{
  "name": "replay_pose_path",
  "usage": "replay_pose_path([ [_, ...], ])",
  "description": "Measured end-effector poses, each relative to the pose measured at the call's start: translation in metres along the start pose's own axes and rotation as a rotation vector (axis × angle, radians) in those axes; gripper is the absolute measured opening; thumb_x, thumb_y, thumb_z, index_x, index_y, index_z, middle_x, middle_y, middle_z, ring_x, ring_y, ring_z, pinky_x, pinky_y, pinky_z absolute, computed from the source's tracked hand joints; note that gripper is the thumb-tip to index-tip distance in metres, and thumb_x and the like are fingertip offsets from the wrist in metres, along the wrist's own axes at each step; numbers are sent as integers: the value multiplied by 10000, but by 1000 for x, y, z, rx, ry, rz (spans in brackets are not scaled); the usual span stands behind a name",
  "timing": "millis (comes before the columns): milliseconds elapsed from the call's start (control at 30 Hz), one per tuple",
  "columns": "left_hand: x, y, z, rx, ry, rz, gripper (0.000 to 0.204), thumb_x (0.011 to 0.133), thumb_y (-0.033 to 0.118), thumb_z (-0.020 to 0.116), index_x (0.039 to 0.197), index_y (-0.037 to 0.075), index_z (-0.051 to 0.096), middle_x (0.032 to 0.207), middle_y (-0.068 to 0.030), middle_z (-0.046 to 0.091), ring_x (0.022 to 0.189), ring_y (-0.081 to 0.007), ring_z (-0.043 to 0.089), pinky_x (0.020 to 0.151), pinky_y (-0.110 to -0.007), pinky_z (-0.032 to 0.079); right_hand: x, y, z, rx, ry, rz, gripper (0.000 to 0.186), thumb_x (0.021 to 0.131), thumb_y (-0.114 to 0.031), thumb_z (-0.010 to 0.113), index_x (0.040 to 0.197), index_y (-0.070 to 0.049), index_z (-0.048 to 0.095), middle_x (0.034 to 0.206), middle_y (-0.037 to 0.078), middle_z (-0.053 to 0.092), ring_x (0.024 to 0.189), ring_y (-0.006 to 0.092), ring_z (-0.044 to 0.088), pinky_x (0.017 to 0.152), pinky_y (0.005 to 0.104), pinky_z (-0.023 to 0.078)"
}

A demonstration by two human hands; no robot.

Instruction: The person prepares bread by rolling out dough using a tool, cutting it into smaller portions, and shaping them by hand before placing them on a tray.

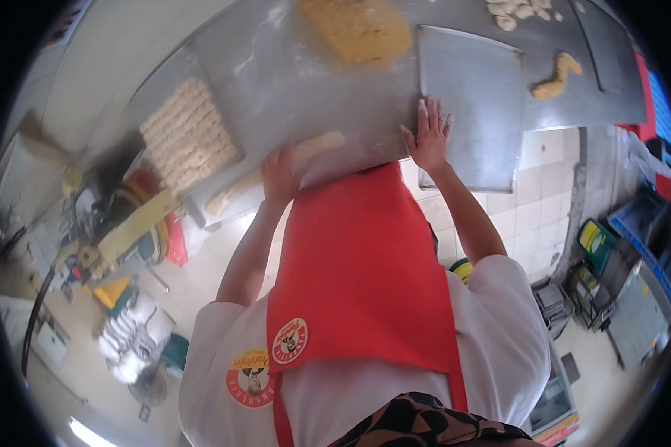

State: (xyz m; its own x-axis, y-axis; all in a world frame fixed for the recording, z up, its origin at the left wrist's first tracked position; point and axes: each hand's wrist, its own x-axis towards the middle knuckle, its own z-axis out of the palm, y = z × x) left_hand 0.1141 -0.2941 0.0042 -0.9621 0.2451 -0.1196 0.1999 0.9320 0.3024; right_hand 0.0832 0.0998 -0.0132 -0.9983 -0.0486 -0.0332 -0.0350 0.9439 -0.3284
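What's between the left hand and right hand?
Head view: the right end of the pale roll, then steel tabletop toward the right hand.

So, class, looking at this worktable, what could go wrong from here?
The flat metal tray juts past the near edge of the table, with the right hand at its left side; a firm press on the overhang might tip it. The long pale roll lies close to that same edge, by the left hand, so a careless push could send it off.
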Motion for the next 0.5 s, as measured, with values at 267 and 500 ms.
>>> replay_pose_path([
  [267,-24,-62,-11,61,-79,-60,637,869,353,772,1427,137,553,1291,-134,548,1215,-358,534,1005,-528,418,22,-131,59,169,-239,-535,402,939,-166,579,1328,-69,616,1409,137,577,1350,366,510,1111,520,403],
  [500,-17,-36,-11,-111,16,93,653,873,249,748,1469,129,509,1477,-135,489,1379,-367,460,1099,-610,347,1,-143,31,-348,-184,-550,667,938,-235,602,1566,-145,397,1608,145,393,1448,352,434,1196,547,323],
])
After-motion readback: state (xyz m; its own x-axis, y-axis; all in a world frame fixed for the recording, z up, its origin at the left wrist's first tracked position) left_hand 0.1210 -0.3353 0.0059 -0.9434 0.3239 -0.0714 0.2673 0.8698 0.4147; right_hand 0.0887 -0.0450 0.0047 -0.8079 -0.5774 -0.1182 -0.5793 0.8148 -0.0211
